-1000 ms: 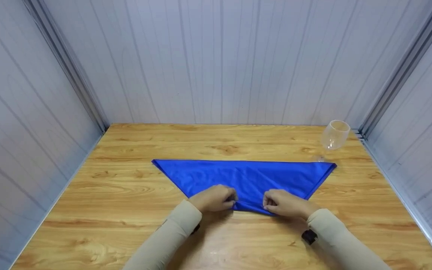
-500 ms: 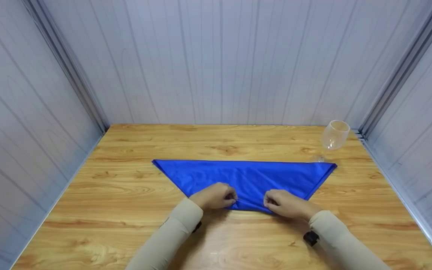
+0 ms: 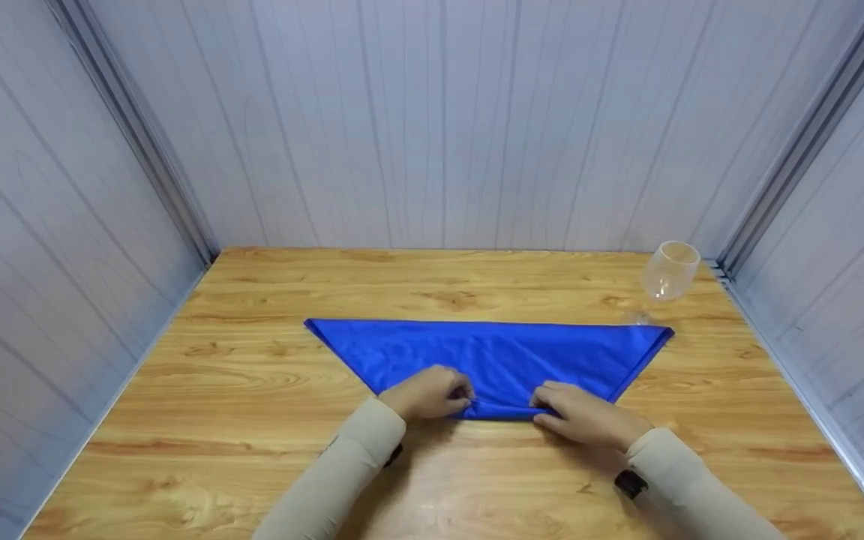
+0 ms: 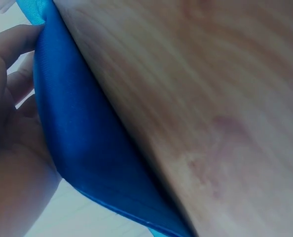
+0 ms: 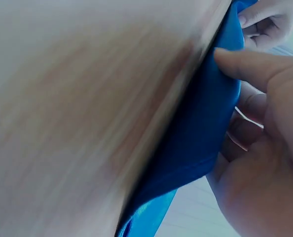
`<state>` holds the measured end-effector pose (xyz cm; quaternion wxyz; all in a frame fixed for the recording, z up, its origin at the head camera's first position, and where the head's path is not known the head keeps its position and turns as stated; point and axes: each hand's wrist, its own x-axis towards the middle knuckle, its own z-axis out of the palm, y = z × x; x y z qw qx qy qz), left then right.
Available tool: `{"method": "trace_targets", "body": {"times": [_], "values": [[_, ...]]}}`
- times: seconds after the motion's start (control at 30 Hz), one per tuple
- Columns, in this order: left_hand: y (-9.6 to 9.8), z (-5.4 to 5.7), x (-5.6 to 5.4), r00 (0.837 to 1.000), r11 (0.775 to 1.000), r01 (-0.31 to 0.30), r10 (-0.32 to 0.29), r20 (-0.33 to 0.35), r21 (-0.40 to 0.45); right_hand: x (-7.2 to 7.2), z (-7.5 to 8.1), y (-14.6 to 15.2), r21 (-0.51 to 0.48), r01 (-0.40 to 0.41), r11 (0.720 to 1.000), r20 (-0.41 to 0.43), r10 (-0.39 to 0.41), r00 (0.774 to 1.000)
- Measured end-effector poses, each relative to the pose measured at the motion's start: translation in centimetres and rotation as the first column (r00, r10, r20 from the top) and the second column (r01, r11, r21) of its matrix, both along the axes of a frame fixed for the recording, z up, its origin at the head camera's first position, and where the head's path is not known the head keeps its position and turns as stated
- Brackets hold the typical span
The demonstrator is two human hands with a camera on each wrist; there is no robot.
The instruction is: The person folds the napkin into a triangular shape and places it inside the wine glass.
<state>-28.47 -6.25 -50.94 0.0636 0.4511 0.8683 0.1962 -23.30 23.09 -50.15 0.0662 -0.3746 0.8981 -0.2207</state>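
Observation:
A shiny blue cloth (image 3: 492,349) lies on the table, its long straight edge at the back and its two pointed ends to the sides. Its near edge is folded up into a narrow roll between the hands. My left hand (image 3: 428,391) pinches the left part of this roll, fingers curled. On the right part, my right hand (image 3: 586,415) holds the fold with the thumb on the near side and the fingers over the far side. In the right wrist view the right thumb (image 5: 235,64) presses flat on the cloth, its fingers partly hidden behind it.
A clear stemmed wine glass (image 3: 670,271) stands at the back right, its base close behind the cloth's right point. Pale panel walls (image 3: 432,127) enclose the wooden table (image 3: 214,420) at the back and both sides.
My right hand has shifted slightly right and its thumb has parted from the fingers around the fold. The rolled near edge looks straighter. The left hand moved up slightly, then stayed still.

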Motion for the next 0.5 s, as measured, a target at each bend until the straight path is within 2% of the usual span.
{"method": "trace_targets", "body": {"times": [0.17, 0.37, 0.5], "values": [[0.0, -0.1, 0.1, 1.0, 1.0, 0.006, -0.005, -0.015, 0.029, -0.6, -0.1, 0.0, -0.029, 0.018, 0.999, -0.006, -0.018, 1.0], [-0.1, -0.3, 0.0, 1.0, 0.999, -0.012, 0.012, -0.005, 0.05, -1.2, -0.3, -0.1, -0.067, 0.072, 0.995, 0.03, -0.07, 0.997], [-0.1, -0.2, 0.2, 1.0, 0.998, -0.018, 0.018, -0.001, 0.061, -1.7, -0.4, -0.3, -0.064, 0.069, 0.996, 0.043, -0.067, 0.997]]}}
